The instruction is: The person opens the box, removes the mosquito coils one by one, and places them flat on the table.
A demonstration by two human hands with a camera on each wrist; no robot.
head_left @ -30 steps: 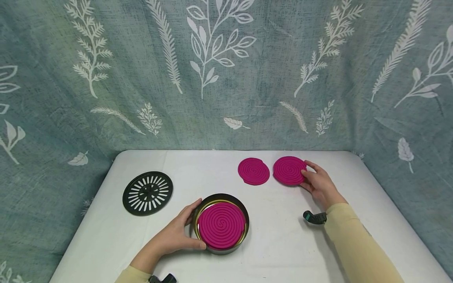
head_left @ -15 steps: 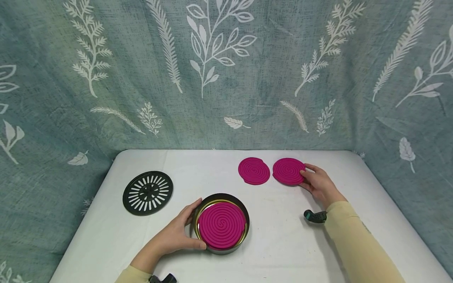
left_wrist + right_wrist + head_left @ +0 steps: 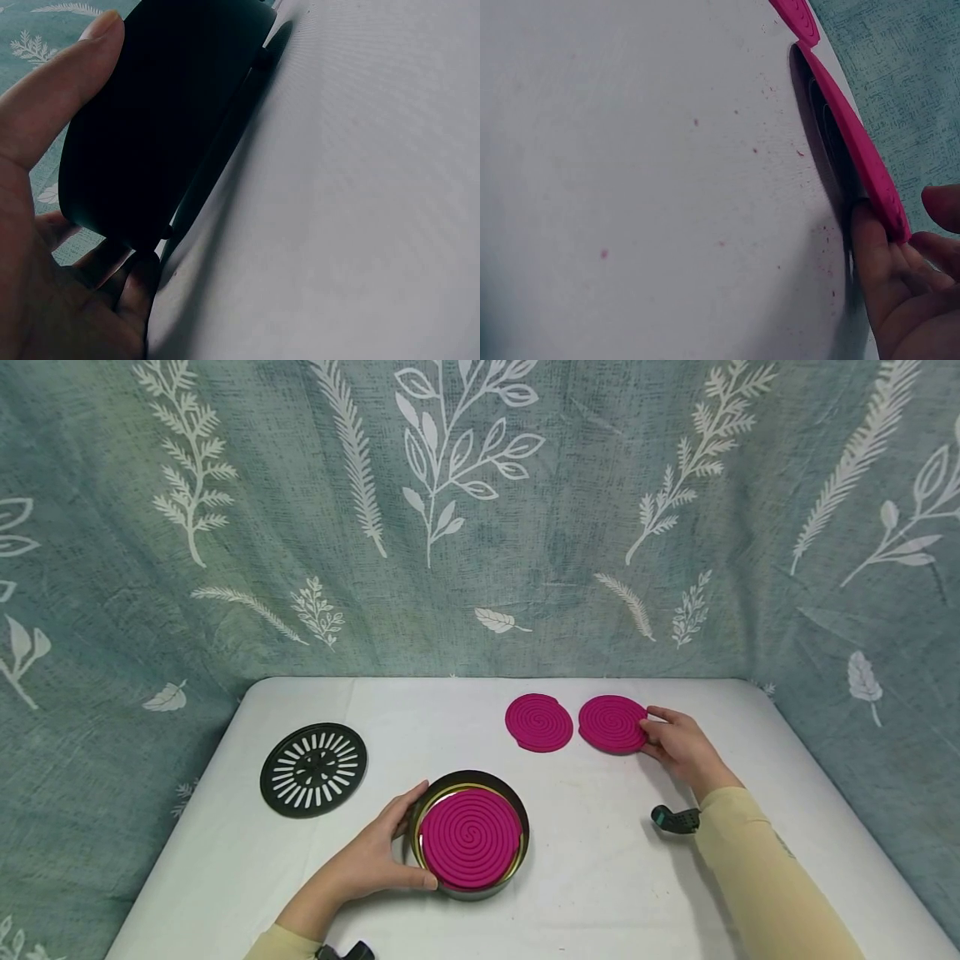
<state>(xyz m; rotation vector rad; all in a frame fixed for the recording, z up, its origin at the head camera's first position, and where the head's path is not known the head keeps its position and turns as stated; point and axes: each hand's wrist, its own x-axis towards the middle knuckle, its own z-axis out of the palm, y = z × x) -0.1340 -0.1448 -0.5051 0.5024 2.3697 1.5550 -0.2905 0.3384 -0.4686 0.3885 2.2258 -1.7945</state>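
My left hand (image 3: pixel 378 856) holds a round black tin (image 3: pixel 468 777) by its left side, thumb at the front and fingers behind. A magenta spiral mosquito coil (image 3: pixel 471 839) lies in the tin, inside a yellow-gold rim. In the left wrist view the tin (image 3: pixel 150 112) is a dark shape with small feet. At the back right, my right hand (image 3: pixel 681 753) holds another mosquito coil (image 3: pixel 612 724) at its right edge. The right wrist view shows that coil (image 3: pixel 862 154) tilted, fingers at and under the raised edge; the thumb stands apart from it.
A third magenta coil (image 3: pixel 538 723) lies flat just left of the one in my right hand. A black slotted round lid (image 3: pixel 316 767) lies at the left of the white table (image 3: pixel 585 885). Patterned green cloth (image 3: pixel 555 543) hangs behind the table.
The coil at my right hand has come down slightly. My right hand has then shifted a little to the right. My left hand and the tin stay where they were.
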